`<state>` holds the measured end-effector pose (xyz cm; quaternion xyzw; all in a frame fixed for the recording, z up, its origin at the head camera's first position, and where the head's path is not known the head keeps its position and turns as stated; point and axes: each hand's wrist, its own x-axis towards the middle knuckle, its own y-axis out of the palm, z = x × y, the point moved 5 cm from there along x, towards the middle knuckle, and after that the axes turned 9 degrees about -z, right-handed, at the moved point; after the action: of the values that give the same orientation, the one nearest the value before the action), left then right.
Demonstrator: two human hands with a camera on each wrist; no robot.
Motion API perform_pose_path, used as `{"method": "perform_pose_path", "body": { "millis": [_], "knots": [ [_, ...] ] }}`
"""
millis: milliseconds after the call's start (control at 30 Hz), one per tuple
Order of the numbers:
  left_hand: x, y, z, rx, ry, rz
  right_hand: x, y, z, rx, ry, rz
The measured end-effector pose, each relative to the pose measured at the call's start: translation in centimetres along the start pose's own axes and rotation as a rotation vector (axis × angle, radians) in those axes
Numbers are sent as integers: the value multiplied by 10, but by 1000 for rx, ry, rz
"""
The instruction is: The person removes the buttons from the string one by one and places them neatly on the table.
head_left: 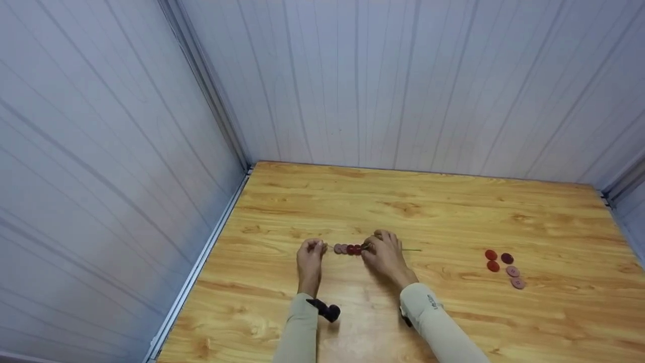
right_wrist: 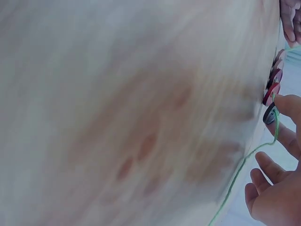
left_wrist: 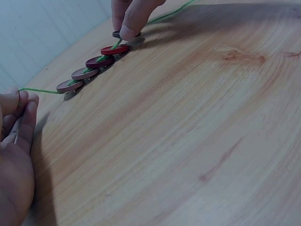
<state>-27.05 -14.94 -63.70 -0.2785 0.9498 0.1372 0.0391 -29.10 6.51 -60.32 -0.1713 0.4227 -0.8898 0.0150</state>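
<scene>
A green string runs through a row of overlapping buttons lying on the table. My left hand pinches the string near its left end, just beyond the row. In the left wrist view two dusty-pink buttons come first, followed by a dark maroon button and a bright red button. At the row's right end, my right hand holds a blackish button between thumb and finger, with string passing at its face. The string's free tail trails out to the right of this hand.
Farther right on the wooden table lies a loose group of buttons: red ones, a dark maroon one and pink ones. Pale panelled walls border the table at the back and left. A black wrist device sticks out from the left sleeve.
</scene>
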Motion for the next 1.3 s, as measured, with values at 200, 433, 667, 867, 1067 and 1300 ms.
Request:
{"method": "perform_pose_path", "body": {
  "millis": [200, 433, 667, 867, 1067, 1300],
  "knots": [
    [1, -1, 2, 7, 11, 7, -1, -6, -7, 19, 18, -13],
    [3, -1, 3, 0, 1, -10, -2, -14, -15, 38, 43, -20],
    [3, -2, 2, 21, 16, -16, -3, -20, -24, 45, 76, -16],
    [3, -2, 1, 8, 8, -23, -3, -28, -34, 42, 104, 3],
    [0, -1, 0, 10, 0, -6, -4, -35, -43, 43, 134, 0],
    [-1, -1, -1, 0, -12, -13, -5, -42, -50, 53, 133, -17]
  ]
}}
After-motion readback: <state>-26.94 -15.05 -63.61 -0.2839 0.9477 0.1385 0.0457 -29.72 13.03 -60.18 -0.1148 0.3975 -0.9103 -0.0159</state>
